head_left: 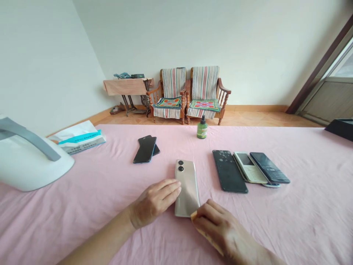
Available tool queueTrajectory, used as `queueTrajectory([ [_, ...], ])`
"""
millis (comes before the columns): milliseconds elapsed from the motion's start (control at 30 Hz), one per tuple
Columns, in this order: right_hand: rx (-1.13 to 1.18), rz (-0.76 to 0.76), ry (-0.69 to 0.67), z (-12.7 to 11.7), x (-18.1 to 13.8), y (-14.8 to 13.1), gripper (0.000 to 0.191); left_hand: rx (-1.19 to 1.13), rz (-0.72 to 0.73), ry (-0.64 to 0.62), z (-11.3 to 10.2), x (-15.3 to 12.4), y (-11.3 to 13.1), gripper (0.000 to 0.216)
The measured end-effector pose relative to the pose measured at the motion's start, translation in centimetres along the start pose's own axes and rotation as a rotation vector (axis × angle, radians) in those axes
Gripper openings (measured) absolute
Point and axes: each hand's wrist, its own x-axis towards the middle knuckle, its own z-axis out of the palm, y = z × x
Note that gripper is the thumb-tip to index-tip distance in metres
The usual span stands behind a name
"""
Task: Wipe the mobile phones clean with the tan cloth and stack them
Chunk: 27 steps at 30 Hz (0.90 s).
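A gold smartphone (188,187) lies back up on the pink tablecloth, its two round camera lenses at the far end. My left hand (156,202) grips its left edge, fingers together and the tips resting on the back cover. Pinched in my right hand (220,228) is a folded yellow cloth (194,215), pressed against the phone's near right corner. Most of the cloth is hidden beneath that hand. Two dark smartphones (145,149) lie crossed, one on the other, beyond my left hand. Further right are a black smartphone (229,171), a white keypad phone (249,167) and a dark keypad phone (268,167).
A green pump bottle (202,129) stands near the far edge of the pink tablecloth (110,191). At the left are a white kettle (33,162) and a tissue pack (82,138). A black object (340,129) sits far right. Two wooden armchairs (205,92) stand beyond.
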Motion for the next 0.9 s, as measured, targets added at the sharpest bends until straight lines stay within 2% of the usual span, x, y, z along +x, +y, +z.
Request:
queueTrajectory([
  [133, -0.055, -0.03, -0.025, -1.0, -0.4, -0.3, 0.023, -0.023, -0.036, 0.039, 0.2, -0.1, 0.1, 0.026],
  [267, -0.119, -0.086, -0.108, -0.8, 2.4, -1.9, 0.029, -0.068, -0.042, 0.073, 0.0, -0.2, 0.0, 0.027],
  [367, -0.145, -0.162, -0.122, -1.0, 3.7, -2.7, 0.031, -0.065, -0.039, 0.074, -0.4, -0.4, -0.1, 0.03],
  [500, -0.168, -0.145, -0.089, -2.6, 2.5, -2.2, 0.035, -0.018, -0.054, 0.081, -0.6, -0.8, -0.2, 0.033],
  [633, -0.163, -0.133, 0.018, -3.8, 1.1, -1.6, 0.035, 0.011, -0.049, 0.095, -0.7, -0.8, 0.0, 0.031],
  [833, -0.199, -0.214, 0.006, -2.2, 3.3, -3.1, 0.041, -0.002, -0.062, 0.094, -0.6, -0.7, 0.2, 0.031],
  [900, -0.227, -0.243, 0.064, -2.0, 3.6, -3.4, 0.04, -0.005, -0.066, 0.107, -0.6, -0.7, 0.2, 0.031],
])
